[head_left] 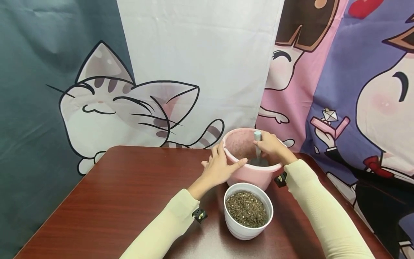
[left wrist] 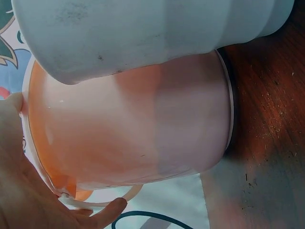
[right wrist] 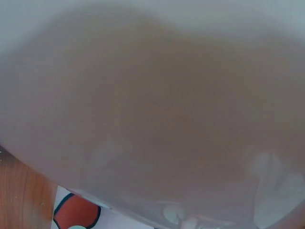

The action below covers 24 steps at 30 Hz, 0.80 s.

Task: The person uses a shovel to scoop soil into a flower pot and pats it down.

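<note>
A pink bucket stands toward the table's right rear. My left hand holds its near-left rim, fingers spread along the side and thumb over the edge; in the left wrist view the fingers lie by the bucket's pale handle. Inside the bucket, my right hand grips the upright grey handle of a small garden trowel, whose dark blade points down. What lies at the bucket's bottom is mostly hidden. Right in front stands a white ribbed flowerpot filled nearly to the rim with brown soil.
The reddish-brown wooden table extends to the left, and soil crumbs dot it near the pots. A printed cartoon cloth hangs behind the table and along its sides. The bucket's wall fills most of the right wrist view, blurred.
</note>
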Each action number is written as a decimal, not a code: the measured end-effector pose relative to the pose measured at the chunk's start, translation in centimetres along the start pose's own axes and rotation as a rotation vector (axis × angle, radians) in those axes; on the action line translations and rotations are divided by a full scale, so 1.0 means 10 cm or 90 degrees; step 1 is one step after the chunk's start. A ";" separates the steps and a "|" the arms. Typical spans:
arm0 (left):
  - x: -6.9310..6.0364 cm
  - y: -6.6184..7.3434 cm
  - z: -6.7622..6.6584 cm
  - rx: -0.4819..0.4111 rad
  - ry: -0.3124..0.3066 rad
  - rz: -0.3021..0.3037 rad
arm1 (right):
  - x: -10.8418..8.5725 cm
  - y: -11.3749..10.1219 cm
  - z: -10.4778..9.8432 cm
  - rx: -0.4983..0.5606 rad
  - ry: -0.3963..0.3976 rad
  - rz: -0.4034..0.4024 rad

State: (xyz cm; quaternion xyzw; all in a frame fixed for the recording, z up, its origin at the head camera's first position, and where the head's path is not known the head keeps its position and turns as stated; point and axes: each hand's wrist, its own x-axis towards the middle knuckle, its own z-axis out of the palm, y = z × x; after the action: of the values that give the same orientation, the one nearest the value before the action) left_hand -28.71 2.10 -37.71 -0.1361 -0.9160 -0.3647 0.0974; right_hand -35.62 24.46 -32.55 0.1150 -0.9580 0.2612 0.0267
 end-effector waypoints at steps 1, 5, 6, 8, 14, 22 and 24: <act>0.00 0.00 0.00 0.002 0.001 -0.001 | 0.00 0.00 0.00 0.001 -0.001 0.004; 0.00 0.00 -0.01 0.006 0.001 -0.004 | 0.02 -0.01 0.00 -0.003 -0.004 0.022; 0.00 0.00 -0.02 0.006 0.001 -0.004 | 0.02 -0.01 0.00 -0.012 -0.005 0.018; 0.00 0.01 -0.02 0.007 -0.001 -0.005 | 0.03 -0.01 0.00 -0.020 -0.025 0.012; 0.01 -0.01 -0.03 0.012 0.000 -0.004 | 0.06 -0.02 0.01 -0.052 -0.078 -0.037; 0.00 0.00 -0.02 0.005 0.000 -0.002 | 0.07 0.07 -0.03 -0.062 -0.105 -0.138; -0.01 0.00 -0.02 0.004 0.001 -0.002 | 0.08 0.08 -0.04 -0.061 -0.117 -0.169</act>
State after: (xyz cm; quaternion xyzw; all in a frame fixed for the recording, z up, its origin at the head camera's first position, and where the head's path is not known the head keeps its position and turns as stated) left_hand -28.64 2.00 -37.58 -0.1340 -0.9173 -0.3620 0.0980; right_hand -36.58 25.16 -32.50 0.2624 -0.9442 0.1979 -0.0212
